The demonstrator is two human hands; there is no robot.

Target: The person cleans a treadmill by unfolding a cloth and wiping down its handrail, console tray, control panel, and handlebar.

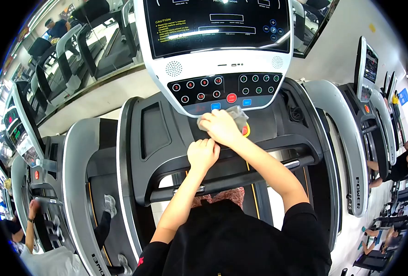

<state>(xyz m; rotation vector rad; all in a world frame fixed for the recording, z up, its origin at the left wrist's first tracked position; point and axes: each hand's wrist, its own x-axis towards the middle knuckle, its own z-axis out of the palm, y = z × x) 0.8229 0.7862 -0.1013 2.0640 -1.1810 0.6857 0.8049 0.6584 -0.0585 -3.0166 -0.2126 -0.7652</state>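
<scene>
A grey cloth [237, 116] lies bunched under and beside my right hand [221, 128], at the lower edge of the treadmill's control panel [226, 90]. The fingers of that hand are curled round the cloth. My left hand [204, 154] is closed on the dark console just below and to the left, close to my right wrist; what it holds, if anything, is hidden. A red and yellow stop button [245, 129] shows right of my right hand. The black screen [220, 25] stands above the panel.
A handlebar [277, 166] crosses in front of me. Treadmills [90, 152] stand on both sides. At the left, a person in a light shirt [54, 261] reaches a hand to a treadmill. Other people are at the right edge. A mirror [93, 41] runs behind.
</scene>
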